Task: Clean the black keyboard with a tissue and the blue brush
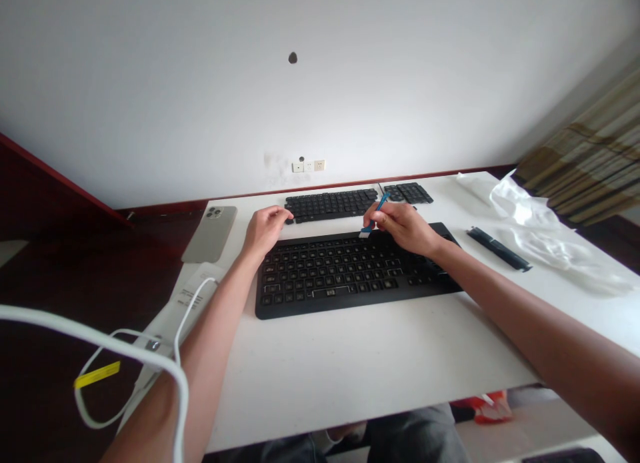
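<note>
A black keyboard base lies on the white table in front of me, its key sockets showing without caps. My right hand grips a small blue brush, whose white bristles touch the base near its far edge. Over the base's far left corner, my left hand has its fingers curled together; whether they hold anything is hidden. Just beyond the base sit black keycaps laid out in rows, and a smaller block of keycaps stands to their right. My right hand and forearm cover part of the base's right side.
A phone lies at the table's left edge, near a white power strip with a looping white cable. To the right are a black strip and crumpled clear plastic. A wall with sockets rises behind.
</note>
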Available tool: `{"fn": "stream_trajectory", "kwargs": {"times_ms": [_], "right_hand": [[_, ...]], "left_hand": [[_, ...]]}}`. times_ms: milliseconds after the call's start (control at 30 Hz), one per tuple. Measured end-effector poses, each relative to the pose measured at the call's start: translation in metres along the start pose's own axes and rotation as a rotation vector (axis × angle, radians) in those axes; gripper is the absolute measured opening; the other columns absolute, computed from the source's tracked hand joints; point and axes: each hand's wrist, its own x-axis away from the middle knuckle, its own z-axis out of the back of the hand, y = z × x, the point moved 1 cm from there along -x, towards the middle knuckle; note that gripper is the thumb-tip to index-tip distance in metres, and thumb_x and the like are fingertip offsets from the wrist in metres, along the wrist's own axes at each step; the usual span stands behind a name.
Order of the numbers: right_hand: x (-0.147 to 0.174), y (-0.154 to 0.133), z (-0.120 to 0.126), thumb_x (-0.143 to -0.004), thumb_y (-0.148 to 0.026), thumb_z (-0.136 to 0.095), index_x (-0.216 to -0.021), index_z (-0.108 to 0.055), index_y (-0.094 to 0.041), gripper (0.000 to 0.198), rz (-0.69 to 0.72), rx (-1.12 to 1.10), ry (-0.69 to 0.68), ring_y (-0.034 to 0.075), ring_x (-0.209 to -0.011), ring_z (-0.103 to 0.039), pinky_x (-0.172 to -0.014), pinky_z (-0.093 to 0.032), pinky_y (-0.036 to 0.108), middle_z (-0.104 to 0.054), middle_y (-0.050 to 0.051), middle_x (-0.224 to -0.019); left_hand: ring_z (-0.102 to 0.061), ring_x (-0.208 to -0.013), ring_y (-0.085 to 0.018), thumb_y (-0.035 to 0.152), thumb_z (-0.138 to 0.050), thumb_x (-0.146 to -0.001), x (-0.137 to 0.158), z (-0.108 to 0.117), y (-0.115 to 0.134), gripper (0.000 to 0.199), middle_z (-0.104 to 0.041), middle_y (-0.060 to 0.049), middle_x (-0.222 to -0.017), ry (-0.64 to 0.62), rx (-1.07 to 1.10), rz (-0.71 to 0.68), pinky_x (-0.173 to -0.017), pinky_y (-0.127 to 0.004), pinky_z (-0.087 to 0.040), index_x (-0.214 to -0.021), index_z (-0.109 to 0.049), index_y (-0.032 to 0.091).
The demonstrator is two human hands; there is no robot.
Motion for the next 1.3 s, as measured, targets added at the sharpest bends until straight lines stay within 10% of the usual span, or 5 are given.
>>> {"fn": "stream_trajectory", "kwargs": {"times_ms": [1300], "right_hand": [[0.004, 0.014, -0.007, -0.115, -0.054, -0.05, -0.097, -0.076, -0.02, 0.046, -0.076, -0.14, -0.016, 0.017, -0.077, -0.067, -0.076, -0.051, 0.03, -0.073, 0.004, -0.085]], "left_hand": [[-0.027, -0.052, -0.009, 0.04, -0.072, -0.086, 0.011, 0.003, 0.01, 0.024, -0.033, 0.006, -0.056, 0.065, 0.28, 0.079, -0.051, -0.025, -0.017, -0.083, -0.074, 0.016]]}}
